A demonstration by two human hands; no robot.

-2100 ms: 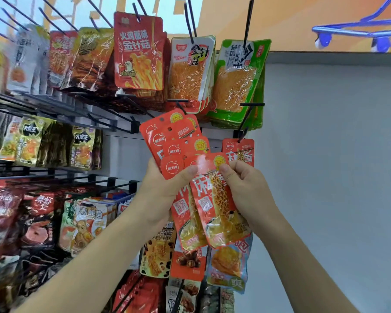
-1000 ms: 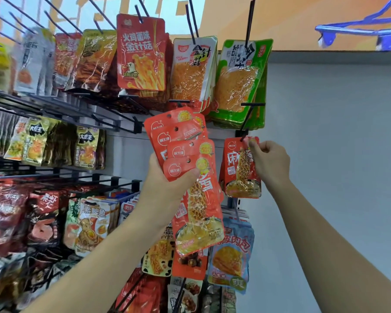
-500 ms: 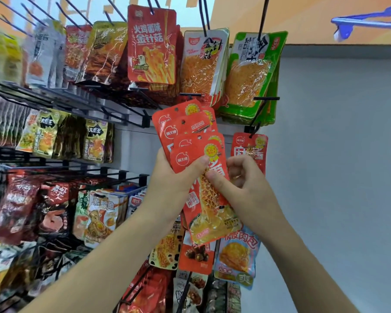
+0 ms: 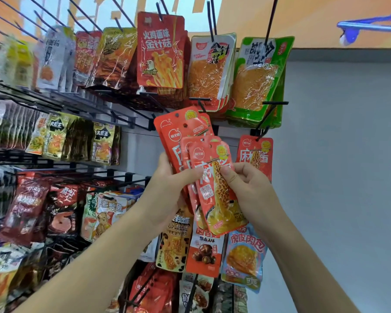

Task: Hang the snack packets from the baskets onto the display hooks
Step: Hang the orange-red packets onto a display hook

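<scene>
Left hand (image 4: 167, 188), raised at chest height before the rack, grips a fanned stack of red foil snack packets (image 4: 185, 136). Right hand (image 4: 250, 188) pinches the front red packet (image 4: 215, 199) between thumb and curled fingers. One matching packet (image 4: 255, 154) hangs on the black wire hook (image 4: 263, 129).

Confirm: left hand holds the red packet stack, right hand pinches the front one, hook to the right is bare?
Not bare: head view shows one red packet hanging on that hook. The left hand does hold the stack; the right hand does pinch the front packet.

open along wall (image 4: 348, 166); hanging packets (image 4: 160, 50) crowd left
</scene>
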